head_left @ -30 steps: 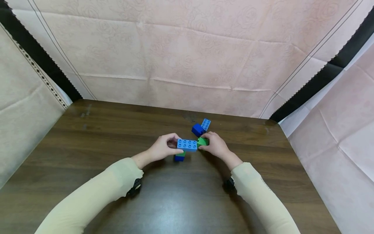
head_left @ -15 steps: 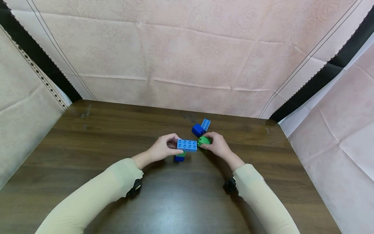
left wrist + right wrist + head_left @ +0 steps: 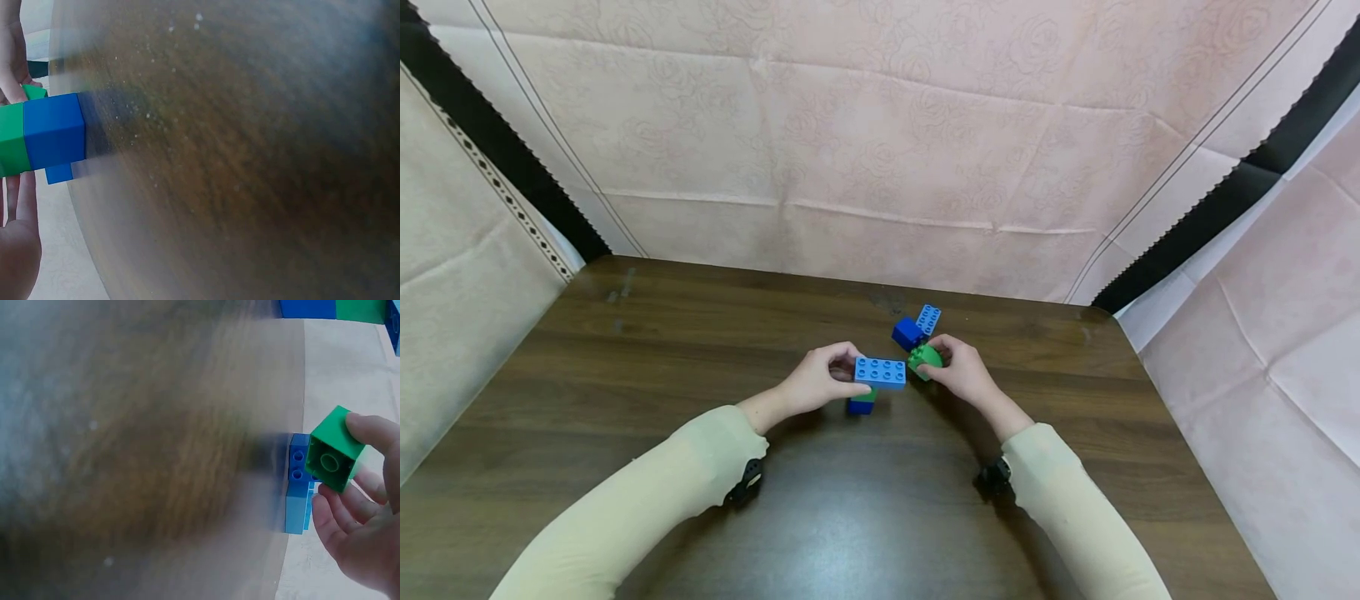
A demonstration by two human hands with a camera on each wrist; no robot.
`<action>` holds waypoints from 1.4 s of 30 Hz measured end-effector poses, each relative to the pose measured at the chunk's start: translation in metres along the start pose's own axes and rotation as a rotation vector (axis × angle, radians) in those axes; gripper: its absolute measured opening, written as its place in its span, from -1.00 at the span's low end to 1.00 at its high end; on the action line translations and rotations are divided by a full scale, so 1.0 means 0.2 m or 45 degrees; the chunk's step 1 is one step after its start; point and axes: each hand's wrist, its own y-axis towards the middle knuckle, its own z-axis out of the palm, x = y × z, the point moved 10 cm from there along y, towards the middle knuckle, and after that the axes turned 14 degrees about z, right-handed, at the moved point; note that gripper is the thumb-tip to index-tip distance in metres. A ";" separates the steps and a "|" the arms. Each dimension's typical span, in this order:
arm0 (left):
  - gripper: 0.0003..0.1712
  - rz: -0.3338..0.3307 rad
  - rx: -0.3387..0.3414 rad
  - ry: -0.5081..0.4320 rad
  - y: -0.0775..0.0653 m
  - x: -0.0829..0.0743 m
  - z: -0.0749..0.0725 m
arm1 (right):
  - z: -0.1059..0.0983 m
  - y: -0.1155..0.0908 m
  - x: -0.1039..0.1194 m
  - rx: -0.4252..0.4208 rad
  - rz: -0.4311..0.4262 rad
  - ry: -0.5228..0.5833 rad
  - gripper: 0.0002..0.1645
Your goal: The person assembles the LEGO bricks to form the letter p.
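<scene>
In the head view my left hand grips the left end of a light blue toy building brick, thumb in front and fingers behind. Under that end are a green brick and a dark blue brick, stacked; the left wrist view shows the dark blue brick lowest, at the table. My right hand pinches a smaller green brick between thumb and fingers, just right of the light blue one. In the right wrist view this green brick is tilted, its hollow underside showing.
Behind my right hand, a dark blue brick and a light blue brick lie together on the brown wooden table. Pale patterned cloth hangs beyond the table's far edge.
The right hand has shifted slightly right and turned the green brick, so more of it shows and a small gap opens from the light blue brick. The left hand stays put.
</scene>
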 end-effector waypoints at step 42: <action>-0.66 0.010 -0.011 0.007 0.00 -0.01 0.00 | -0.07 -0.10 0.16 0.047 -0.060 0.214 -0.53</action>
